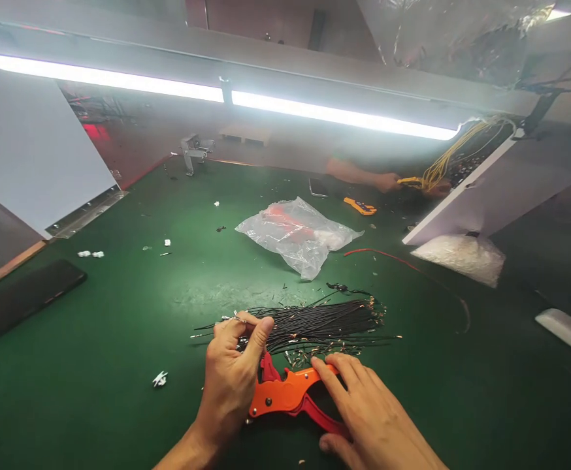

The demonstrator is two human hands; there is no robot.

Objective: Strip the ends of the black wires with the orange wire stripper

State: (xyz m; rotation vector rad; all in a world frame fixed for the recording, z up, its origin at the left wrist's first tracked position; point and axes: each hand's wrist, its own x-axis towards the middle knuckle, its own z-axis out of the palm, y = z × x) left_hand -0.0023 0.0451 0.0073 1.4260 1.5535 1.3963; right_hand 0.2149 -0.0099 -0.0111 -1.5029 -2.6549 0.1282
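Observation:
A bundle of thin black wires (325, 323) with metal terminals at the ends lies across the green mat (119, 339). My left hand (231, 378) pinches the left ends of a few wires between thumb and fingers. Just below the bundle lies an orange and red crimping tool (285, 395). My right hand (368, 411) rests on the tool's handles, fingers spread over the upper orange handle. Small wire offcuts are scattered under and around the bundle.
A clear plastic bag (298, 235) with red and white contents lies beyond the wires. A red wire (388, 256), a white bag (462, 256) and a slanted white panel (486, 189) are at right. A dark phone (25, 297) lies left. Another person's hands (388, 181) handle yellow wires at the back.

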